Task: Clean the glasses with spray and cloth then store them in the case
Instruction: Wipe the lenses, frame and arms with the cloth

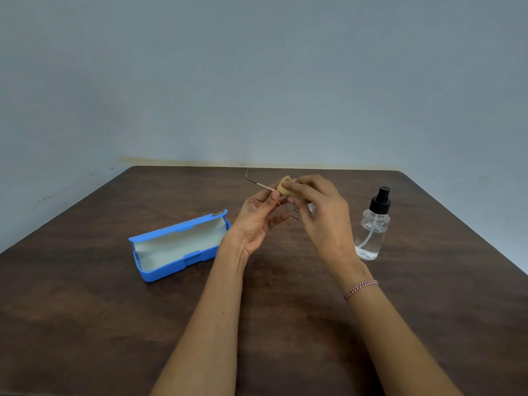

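- A person's hands work above a dark wooden surface (85,310) on thin-framed glasses (264,186), whose slim pinkish temple with a dark bent tip points toward the wall.
- The left hand (257,221) pinches the frame, while the right hand (324,215) grips a folded yellow cloth (286,190) against it.
- A blue case (165,271) lies open at left, showing its pale lining.
- A clear spray bottle (372,232) with a black nozzle stands at right.
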`<action>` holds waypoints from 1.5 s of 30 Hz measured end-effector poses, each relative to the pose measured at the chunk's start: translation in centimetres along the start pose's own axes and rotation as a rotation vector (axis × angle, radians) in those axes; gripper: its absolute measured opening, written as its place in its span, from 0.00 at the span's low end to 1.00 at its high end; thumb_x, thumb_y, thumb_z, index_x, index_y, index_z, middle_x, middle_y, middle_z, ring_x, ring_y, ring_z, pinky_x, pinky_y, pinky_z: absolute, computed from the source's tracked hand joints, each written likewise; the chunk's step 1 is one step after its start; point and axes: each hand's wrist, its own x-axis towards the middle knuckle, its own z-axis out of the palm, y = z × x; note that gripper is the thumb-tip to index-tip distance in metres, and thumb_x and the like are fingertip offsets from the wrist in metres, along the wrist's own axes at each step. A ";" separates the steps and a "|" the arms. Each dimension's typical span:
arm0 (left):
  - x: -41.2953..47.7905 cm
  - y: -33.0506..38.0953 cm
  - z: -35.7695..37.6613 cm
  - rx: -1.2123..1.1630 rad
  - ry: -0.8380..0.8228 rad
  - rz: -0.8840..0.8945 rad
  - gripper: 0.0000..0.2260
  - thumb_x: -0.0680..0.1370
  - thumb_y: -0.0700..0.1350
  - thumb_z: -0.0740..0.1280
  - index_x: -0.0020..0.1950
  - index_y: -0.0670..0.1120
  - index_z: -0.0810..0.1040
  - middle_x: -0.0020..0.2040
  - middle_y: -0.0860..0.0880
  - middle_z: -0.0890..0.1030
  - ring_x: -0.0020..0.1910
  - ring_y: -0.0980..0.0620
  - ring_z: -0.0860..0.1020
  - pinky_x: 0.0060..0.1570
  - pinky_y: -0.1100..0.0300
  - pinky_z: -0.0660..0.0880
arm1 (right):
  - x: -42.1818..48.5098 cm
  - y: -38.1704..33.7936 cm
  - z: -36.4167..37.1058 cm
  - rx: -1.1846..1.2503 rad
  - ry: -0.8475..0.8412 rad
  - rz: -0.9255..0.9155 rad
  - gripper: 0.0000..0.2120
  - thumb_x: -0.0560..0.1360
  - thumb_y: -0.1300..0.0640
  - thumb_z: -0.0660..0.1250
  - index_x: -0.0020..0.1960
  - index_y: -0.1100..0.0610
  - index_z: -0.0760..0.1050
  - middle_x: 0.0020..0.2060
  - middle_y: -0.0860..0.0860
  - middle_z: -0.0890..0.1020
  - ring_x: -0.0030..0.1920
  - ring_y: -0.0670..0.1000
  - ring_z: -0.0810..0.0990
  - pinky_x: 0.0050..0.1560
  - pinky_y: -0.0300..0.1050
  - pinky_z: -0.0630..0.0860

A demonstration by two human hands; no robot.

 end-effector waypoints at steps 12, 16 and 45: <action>-0.1 0.0 0.1 0.088 -0.010 -0.045 0.19 0.55 0.58 0.78 0.42 0.53 0.85 0.39 0.54 0.84 0.42 0.59 0.82 0.35 0.62 0.80 | -0.1 -0.1 -0.2 0.025 0.017 0.025 0.13 0.72 0.68 0.69 0.55 0.58 0.80 0.49 0.50 0.80 0.51 0.49 0.77 0.52 0.37 0.74; 0.0 -0.2 0.2 0.168 -0.014 -0.071 0.20 0.56 0.61 0.78 0.42 0.53 0.85 0.39 0.54 0.83 0.42 0.59 0.81 0.35 0.63 0.79 | 0.0 -0.1 -0.1 0.034 0.024 0.003 0.12 0.72 0.67 0.68 0.53 0.58 0.81 0.48 0.51 0.80 0.51 0.51 0.77 0.53 0.34 0.71; 0.9 0.6 -0.5 -0.484 0.131 0.228 0.24 0.50 0.48 0.84 0.44 0.47 0.85 0.50 0.46 0.84 0.46 0.50 0.83 0.42 0.54 0.81 | 0.0 2.7 0.2 0.260 0.052 0.714 0.11 0.76 0.59 0.65 0.57 0.50 0.76 0.51 0.53 0.80 0.44 0.48 0.80 0.49 0.43 0.78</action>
